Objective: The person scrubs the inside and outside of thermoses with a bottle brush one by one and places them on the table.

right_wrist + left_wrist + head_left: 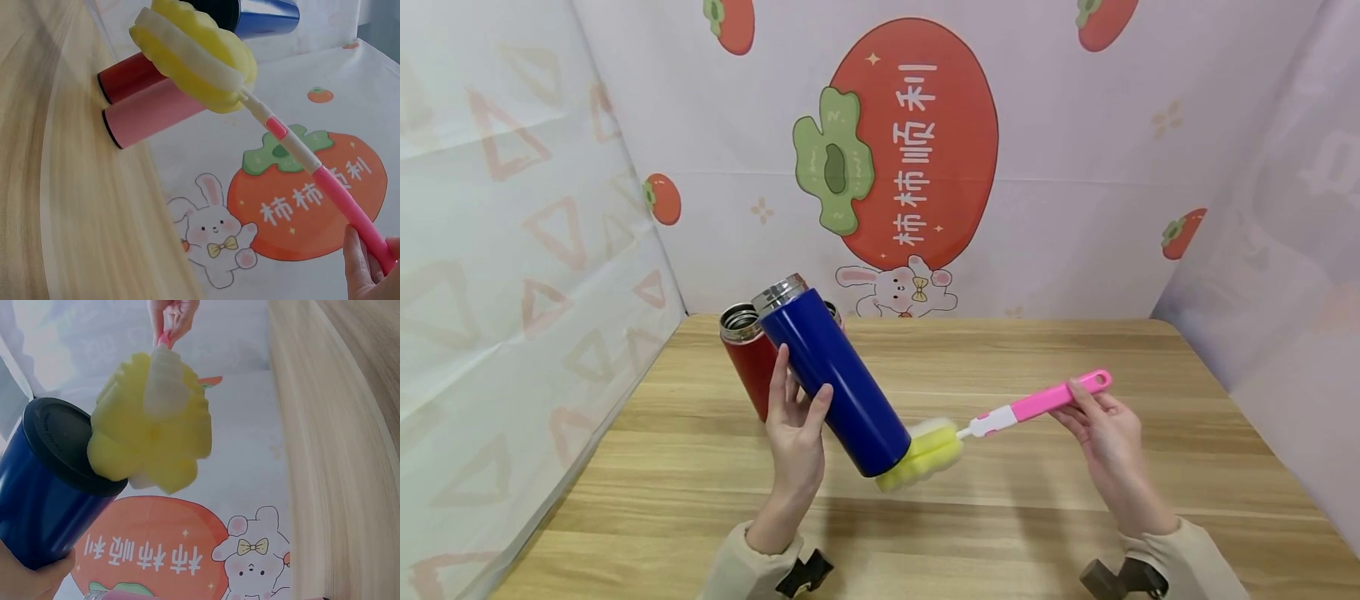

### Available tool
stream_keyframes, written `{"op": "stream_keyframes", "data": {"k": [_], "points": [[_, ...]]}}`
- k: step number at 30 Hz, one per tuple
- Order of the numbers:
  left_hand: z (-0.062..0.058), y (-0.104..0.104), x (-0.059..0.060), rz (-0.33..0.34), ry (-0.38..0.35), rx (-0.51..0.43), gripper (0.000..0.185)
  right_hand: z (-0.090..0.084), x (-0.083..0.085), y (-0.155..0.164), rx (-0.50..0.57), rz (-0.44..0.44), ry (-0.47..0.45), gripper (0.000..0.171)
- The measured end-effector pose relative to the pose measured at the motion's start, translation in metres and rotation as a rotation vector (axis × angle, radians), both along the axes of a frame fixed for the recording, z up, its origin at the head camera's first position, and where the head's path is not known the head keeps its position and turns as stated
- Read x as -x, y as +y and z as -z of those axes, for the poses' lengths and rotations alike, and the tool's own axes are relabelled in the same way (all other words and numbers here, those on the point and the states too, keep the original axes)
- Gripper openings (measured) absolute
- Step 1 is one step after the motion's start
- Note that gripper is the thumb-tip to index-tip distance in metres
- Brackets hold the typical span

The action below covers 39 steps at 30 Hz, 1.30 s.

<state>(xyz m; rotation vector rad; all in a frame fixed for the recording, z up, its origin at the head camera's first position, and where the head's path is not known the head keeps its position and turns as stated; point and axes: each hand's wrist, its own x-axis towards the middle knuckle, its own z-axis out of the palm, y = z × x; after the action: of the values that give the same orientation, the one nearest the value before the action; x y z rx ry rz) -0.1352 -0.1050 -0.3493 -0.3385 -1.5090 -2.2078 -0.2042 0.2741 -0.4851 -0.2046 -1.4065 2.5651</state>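
Note:
My left hand [797, 433] grips a blue bottle [842, 375] around its side, above the table. The bottle leans to the left, its lidless steel mouth up and its dark base [59, 447] low and to the right. In my right hand [1108, 433] is the pink end of a bottle brush [1037, 403], pinched between thumb and fingers. Its yellow and white sponge head [150, 425] is at the base of the blue bottle, seemingly touching it, and looks blurred in the head view.
A red bottle [751, 367] without a lid stands on the wooden table [1037, 517] behind the blue one. Beside it is a pink bottle [153, 112], mostly hidden in the head view. Printed cloth [1075, 208] hangs behind the table and along both sides.

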Motion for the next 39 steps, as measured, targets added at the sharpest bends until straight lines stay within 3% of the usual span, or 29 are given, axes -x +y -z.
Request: {"op": "stream_keyframes", "data": {"k": [5, 6, 9, 12, 13, 14, 18, 31, 36, 39], "points": [[0.002, 0.003, 0.004, -0.001, 0.013, 0.031, 0.063, 0.003, -0.002, -0.008, -0.007, -0.032, 0.009, 0.037], [0.002, 0.003, 0.004, 0.001, 0.012, 0.042, 0.063, -0.007, -0.009, -0.015, 0.022, -0.064, 0.025, 0.033], [0.003, 0.005, 0.007, 0.007, 0.009, 0.077, 0.064, -0.006, -0.010, -0.016, 0.030, -0.083, 0.038, 0.032], [0.005, 0.005, 0.009, 0.000, 0.007, 0.111, 0.063, -0.006, -0.013, -0.017, 0.000, -0.064, 0.023, 0.039], [0.005, 0.006, 0.009, -0.003, 0.008, 0.122, 0.063, 0.005, -0.007, -0.011, -0.032, -0.035, 0.008, 0.045], [0.006, 0.006, 0.010, -0.008, 0.010, 0.131, 0.063, 0.004, -0.007, -0.011, -0.042, -0.026, 0.001, 0.048], [0.008, 0.006, 0.012, -0.019, 0.027, 0.159, 0.063, 0.003, -0.012, -0.008, -0.027, -0.028, 0.009, 0.056], [0.013, -0.001, 0.015, -0.020, 0.073, 0.218, 0.068, 0.000, -0.017, 0.020, -0.017, 0.011, 0.075, 0.052], [0.015, 0.001, 0.014, -0.008, 0.065, 0.228, 0.075, -0.022, -0.028, 0.026, -0.021, 0.039, 0.163, 0.032], [0.016, 0.004, 0.012, -0.006, 0.045, 0.254, 0.077, -0.047, -0.041, 0.021, 0.032, 0.047, 0.206, 0.022]]}}
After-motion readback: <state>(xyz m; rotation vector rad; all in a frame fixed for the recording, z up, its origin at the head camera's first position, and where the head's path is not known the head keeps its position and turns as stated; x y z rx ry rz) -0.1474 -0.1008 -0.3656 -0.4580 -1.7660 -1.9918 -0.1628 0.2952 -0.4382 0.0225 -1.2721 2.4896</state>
